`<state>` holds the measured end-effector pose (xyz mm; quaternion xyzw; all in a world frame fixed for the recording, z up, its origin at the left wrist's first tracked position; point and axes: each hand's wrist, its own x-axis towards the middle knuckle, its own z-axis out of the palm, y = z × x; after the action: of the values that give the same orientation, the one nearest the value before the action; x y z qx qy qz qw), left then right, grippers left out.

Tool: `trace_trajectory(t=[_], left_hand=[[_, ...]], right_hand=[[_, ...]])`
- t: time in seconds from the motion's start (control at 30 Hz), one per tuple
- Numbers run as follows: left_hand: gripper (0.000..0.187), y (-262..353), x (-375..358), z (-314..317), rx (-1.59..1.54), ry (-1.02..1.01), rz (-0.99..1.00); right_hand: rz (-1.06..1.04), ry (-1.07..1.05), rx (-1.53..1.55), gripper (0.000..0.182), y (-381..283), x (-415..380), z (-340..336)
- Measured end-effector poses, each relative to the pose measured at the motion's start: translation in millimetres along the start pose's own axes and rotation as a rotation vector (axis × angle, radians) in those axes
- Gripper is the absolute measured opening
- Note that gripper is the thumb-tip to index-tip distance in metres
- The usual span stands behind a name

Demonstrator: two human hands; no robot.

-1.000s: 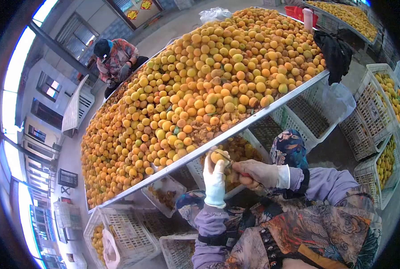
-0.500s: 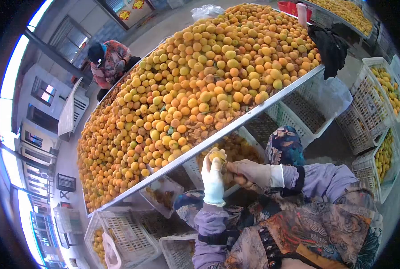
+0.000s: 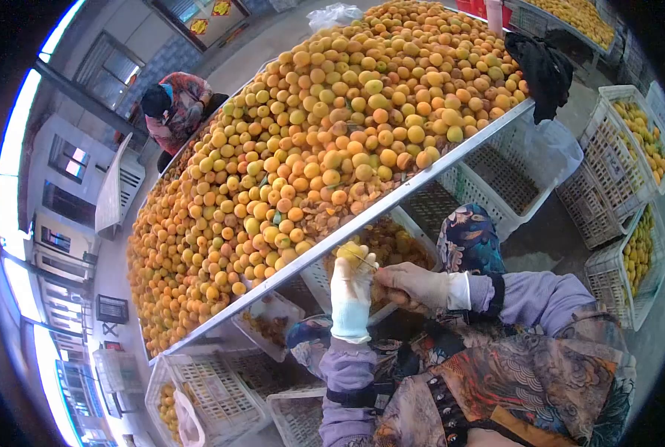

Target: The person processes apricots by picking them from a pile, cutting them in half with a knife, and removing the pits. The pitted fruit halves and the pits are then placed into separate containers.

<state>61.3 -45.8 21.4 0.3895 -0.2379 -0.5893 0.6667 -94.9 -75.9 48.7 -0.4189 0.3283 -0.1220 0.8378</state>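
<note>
My left hand, in a white glove, is closed around a yellow-orange apricot beside the table's metal edge. Close by on the right, my gloved right hand is closed on a thin tool that reaches to the apricot. The tool looks like a slim blade or pick; its handle is hidden in my fingers. Under both hands stands a crate of torn apricot pieces. A large heap of apricots covers the slanted table in front of me.
A metal rail edges the table. White plastic crates stand below at left, and stacked crates with apricots stand at right. A black cloth hangs on the table's corner. Another person bends over the heap's far side.
My left hand has turned, so the apricot shows more openly with the thin tool at it. My right hand stays about where it was. The person across has bent lower.
</note>
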Motion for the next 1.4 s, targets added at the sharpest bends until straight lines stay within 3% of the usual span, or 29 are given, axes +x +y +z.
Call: trace_trajectory(t=[0.17,0.33,0.5,0.57,0.67,0.73,0.87,0.97,1.03,1.07,1.27,1.33,1.4], left_hand=[[0.036,-0.1,-1.0,3.6,0.291,0.051,0.171],[0.041,-1.3,0.8,2.8,0.304,-0.016,0.151],[0.039,-19.3,-1.1,9.5,-0.063,0.089,-0.091],[0.037,-17.1,-3.8,14.4,-0.069,0.1,-0.093],[0.033,-17.1,0.8,15.3,0.047,0.075,0.037],[0.03,-14.4,-0.4,19.7,0.374,0.124,0.123],[0.027,-15.8,0.5,15.6,0.383,0.127,0.063],[0.032,-20.3,2.2,8.1,0.236,0.129,-0.014],[0.041,-16.4,1.7,14.3,-0.114,0.054,-0.181],[0.047,-18.2,2.9,15.8,-0.148,0.124,-0.223],[0.041,-21.4,2.3,10.1,-0.006,0.183,-0.129],[0.039,-23.9,3.7,7.8,0.07,0.171,-0.071],[0.038,-27.5,3.6,6.4,0.142,0.167,-0.014]], right_hand=[[0.024,-0.077,0.038,0.041,-3.4,-3.8,-6.8],[-0.011,-0.081,-0.087,0.037,3.8,-1.2,-15.2],[-0.085,0.032,-0.048,0.032,28.1,14.3,-13.0],[-0.112,0.074,-0.05,0.031,25.4,12.5,-10.8],[-0.048,0.021,-0.008,0.032,14.7,5.4,-10.6],[0.026,0.03,0.021,0.034,11.7,3.7,-10.1],[0.069,-0.133,0.309,0.037,28.9,8.8,-13.2],[0.023,-0.26,0.464,0.039,32.1,10.5,-9.2],[0.025,-0.342,0.579,0.04,26.4,10.8,-6.1],[0.024,-0.344,0.576,0.04,25.7,10.6,-5.2],[-0.017,-0.114,0.218,0.042,21.4,4.8,-4.3],[-0.046,0.106,-0.025,0.04,22.6,6.5,-4.5],[-0.031,0.147,-0.074,0.04,19.0,2.0,-5.0]])
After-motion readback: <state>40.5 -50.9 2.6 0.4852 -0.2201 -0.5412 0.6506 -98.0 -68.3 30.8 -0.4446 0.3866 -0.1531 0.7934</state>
